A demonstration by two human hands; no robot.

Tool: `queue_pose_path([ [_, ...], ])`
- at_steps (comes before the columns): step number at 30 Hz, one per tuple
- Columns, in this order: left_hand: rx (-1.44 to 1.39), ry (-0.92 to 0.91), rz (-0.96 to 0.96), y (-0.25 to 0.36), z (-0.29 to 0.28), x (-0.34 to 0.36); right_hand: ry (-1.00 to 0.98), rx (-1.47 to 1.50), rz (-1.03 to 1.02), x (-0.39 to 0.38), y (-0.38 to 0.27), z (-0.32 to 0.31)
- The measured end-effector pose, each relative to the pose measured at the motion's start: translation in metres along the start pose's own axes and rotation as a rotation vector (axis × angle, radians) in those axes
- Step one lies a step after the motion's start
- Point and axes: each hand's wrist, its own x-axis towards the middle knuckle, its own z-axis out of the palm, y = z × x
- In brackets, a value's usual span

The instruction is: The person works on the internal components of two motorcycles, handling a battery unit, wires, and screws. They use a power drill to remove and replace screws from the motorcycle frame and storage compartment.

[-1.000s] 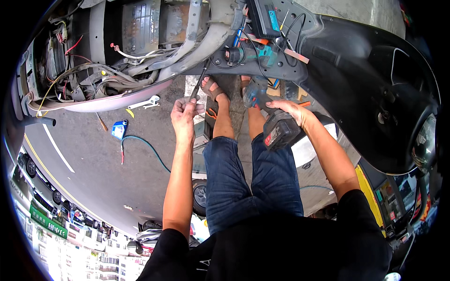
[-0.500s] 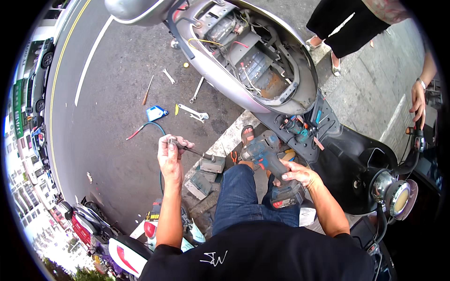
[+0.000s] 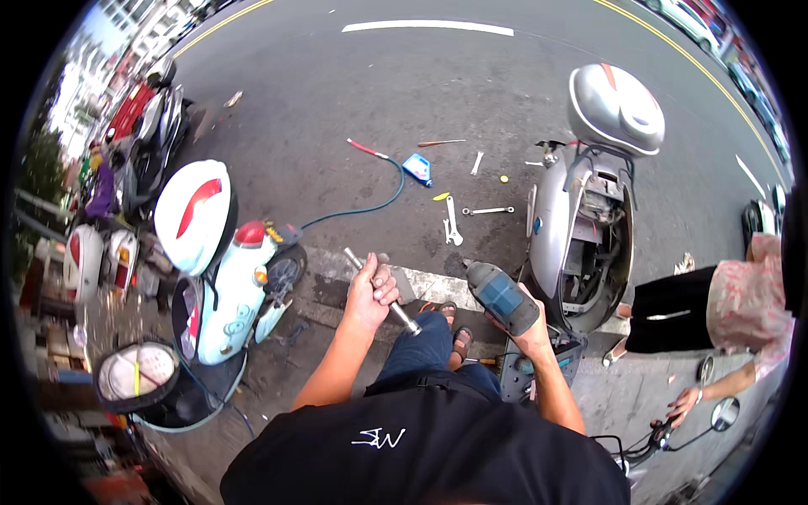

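Observation:
My left hand [image 3: 374, 290] is closed around a slim metal bar [image 3: 404, 317] with a socket-like end, held slanting above my knee. In my right hand [image 3: 530, 328] is a dark blue-grey cordless impact driver [image 3: 497, 290], its nose toward the road; most of its grip is hidden. Beyond it stands a silver scooter [image 3: 551, 231] with its seat area opened and its inner parts showing. An adjustable wrench [image 3: 454, 223], a combination wrench [image 3: 488, 210], a small open-end wrench [image 3: 478, 162] and a screwdriver [image 3: 442, 142] lie on the asphalt.
A blue bottle [image 3: 417, 169] and a thin hose [image 3: 391, 198] lie on the road. At left stands a mint scooter [image 3: 236, 316] with a white top box [image 3: 189, 219]. Another person's hand [image 3: 683, 406] rests on a handlebar at right. A kerb strip [image 3: 438, 284] runs past my feet.
My view has swung round, so the silver scooter now sits to the right and the mint scooter shows at left. Both hands keep their tools; the driver now points more away from me.

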Motion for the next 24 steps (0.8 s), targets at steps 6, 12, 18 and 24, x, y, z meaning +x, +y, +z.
queue_pose_path([
  [6, -0.347, 0.107, 0.443, 0.068, -0.041, -0.058, -0.266, 0.027, -0.348, 0.001, -0.056, 0.103],
  [12, -0.698, 0.051, 0.573, 0.079, -0.141, -0.161, -0.606, 0.148, -0.273, -0.009, -0.118, 0.235],
  [18, -0.884, -0.065, 0.932, 0.188, -0.259, -0.250, -0.946, 0.232, -0.130, -0.027, -0.196, 0.354],
  [24, -0.849, -0.142, 1.135, 0.246, -0.261, -0.322, -1.149, 0.095, -0.391, -0.038, -0.268, 0.452],
])
